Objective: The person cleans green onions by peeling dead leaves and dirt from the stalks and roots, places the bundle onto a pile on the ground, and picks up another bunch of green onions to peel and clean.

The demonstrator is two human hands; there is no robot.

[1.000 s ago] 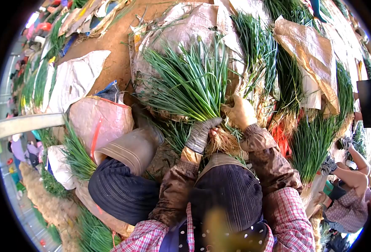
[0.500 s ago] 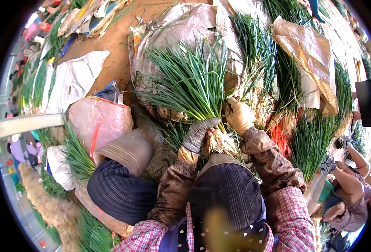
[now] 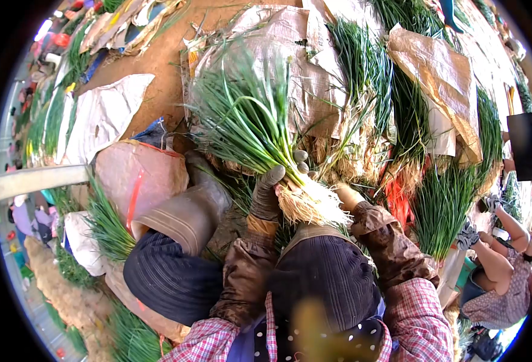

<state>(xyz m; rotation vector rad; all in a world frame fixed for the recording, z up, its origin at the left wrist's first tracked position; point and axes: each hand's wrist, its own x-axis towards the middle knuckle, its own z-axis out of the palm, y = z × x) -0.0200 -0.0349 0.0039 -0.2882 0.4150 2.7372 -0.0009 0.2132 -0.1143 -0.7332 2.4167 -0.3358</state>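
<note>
A bunch of green onions [image 3: 260, 120] leans up and to the left over my lap, its pale roots [image 3: 314, 202] toward me. My left hand [image 3: 269, 187], in a grey glove, grips the bunch just above the roots, thumb in front and grey fingertips showing on the far side. Close by on the right is my right hand [image 3: 349, 196] in a tan glove, beside and partly behind the roots. Its fingers are hidden, so I cannot tell whether it touches them. The leaf tips are blurred by motion.
Beyond the bunch lies a pale woven sack [image 3: 266, 30]. More green onions [image 3: 362, 66] lie to the right, partly under a brown sheet [image 3: 437, 78]. A pink sack [image 3: 136, 172] stands at left. At right, another person's gloved hand [image 3: 468, 235] is near green onions.
The bunch has tilted further left, with its roots swung up to the right. My right hand has left the stems and dropped down beside the roots. My left hand keeps its grip.
</note>
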